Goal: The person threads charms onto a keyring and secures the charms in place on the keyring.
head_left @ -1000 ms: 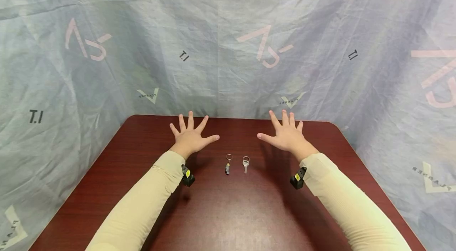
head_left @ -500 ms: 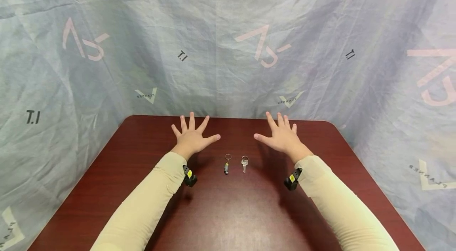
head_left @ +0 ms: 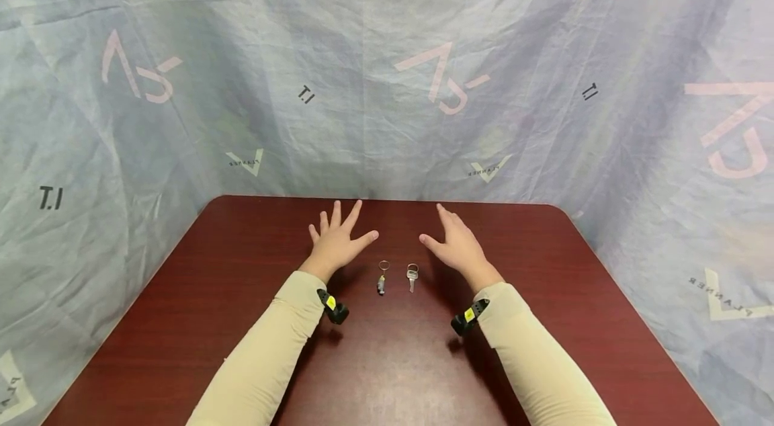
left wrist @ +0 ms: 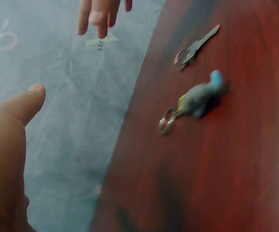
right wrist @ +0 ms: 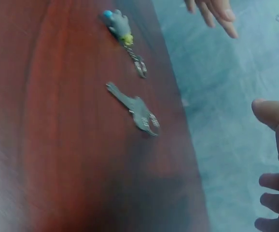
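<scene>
Left hand (head_left: 335,248) and right hand (head_left: 461,250) are moving inward | both grips standing apart, holding nothing | keychain (head_left: 381,285) and key (head_left: 412,275) are lying between them, seemingly for easy reach

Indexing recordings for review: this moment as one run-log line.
left hand: holding nothing | right hand: holding nothing | figure keychain: on table, left of key in head view | hand contact: none

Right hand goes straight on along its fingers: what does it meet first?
For the right hand, likely the grey cloth beyond the table; the key lies off that line. Depth to the cloth is unclear.
</scene>
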Demonstrator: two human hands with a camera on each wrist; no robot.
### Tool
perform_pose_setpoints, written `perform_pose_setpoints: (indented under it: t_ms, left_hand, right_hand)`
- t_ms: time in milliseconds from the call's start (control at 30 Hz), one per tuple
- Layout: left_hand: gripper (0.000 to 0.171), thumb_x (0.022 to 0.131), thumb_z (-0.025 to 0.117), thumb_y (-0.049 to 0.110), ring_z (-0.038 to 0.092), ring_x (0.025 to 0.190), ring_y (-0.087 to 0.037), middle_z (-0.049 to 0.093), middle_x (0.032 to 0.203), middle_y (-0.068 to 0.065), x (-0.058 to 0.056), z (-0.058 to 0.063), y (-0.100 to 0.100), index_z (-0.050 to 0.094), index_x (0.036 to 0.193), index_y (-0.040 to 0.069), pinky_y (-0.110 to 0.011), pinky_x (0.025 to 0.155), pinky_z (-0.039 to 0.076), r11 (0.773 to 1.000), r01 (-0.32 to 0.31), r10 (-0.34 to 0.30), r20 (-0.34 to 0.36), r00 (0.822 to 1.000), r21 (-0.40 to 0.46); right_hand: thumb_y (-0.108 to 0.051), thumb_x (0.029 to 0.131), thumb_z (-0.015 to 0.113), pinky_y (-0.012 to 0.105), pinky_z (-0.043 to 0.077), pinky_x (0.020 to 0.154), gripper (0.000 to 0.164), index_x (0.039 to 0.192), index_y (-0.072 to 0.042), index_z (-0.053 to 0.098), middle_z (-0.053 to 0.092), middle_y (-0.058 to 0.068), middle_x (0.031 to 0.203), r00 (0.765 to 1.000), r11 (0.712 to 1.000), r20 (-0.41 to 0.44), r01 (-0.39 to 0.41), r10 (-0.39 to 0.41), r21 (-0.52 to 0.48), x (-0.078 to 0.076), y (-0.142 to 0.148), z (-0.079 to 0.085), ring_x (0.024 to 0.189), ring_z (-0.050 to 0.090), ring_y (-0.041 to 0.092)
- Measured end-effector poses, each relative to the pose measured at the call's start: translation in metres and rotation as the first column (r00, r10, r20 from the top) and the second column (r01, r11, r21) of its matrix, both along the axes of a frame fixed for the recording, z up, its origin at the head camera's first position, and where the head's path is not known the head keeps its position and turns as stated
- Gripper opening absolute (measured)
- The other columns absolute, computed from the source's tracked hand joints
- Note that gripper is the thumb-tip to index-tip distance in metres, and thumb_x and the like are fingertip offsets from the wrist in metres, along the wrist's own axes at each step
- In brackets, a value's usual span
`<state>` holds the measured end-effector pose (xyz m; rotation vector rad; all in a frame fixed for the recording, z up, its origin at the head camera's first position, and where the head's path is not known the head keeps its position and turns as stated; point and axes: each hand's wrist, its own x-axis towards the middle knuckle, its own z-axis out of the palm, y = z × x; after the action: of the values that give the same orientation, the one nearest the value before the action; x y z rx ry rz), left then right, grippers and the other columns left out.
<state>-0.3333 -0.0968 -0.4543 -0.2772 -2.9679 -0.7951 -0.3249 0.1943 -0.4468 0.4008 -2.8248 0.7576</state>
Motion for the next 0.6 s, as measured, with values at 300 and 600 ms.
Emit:
perform_pose_setpoints:
  t_ms: [300, 600]
  left_hand:
    - [0.076, 0.101, 0.055, 0.051, 0.015, 0.149, -0.051, 0.022, 0.166, -0.015, 0.004, -0.033, 0.018, 0.013, 0.162, 0.038, -0.074, 0.113, 0.008, 0.992, 0.073, -0.075, 0.016, 0.997, 0.105]
    - [0.062, 0.1, 0.061, 0.043, 0.021, 0.149, -0.049, 0.038, 0.16, -0.014, 0.008, -0.049, 0.03, 0.041, 0.156, 0.027, -0.072, 0.115, 0.006, 0.993, 0.079, -0.082, 0.036, 0.996, 0.088]
  right_hand:
    - [-0.031, 0.098, 0.066, 0.055, 0.034, 0.113, 0.062, 0.15, -0.004, 0.047, 0.045, 0.021, 0.153, 0.997, 0.997, 0.069, -0.022, 0.027, -0.07, 0.008, -0.008, -0.034, 0.142, 0.041, 0.038]
    - [-0.027, 0.095, 0.07, 0.055, 0.034, 0.113, 0.05, 0.139, -0.003, 0.06, 0.053, 0.018, 0.146, 0.994, 0.995, 0.106, -0.018, 0.028, -0.098, 0.017, -0.02, -0.051, 0.138, 0.046, 0.038]
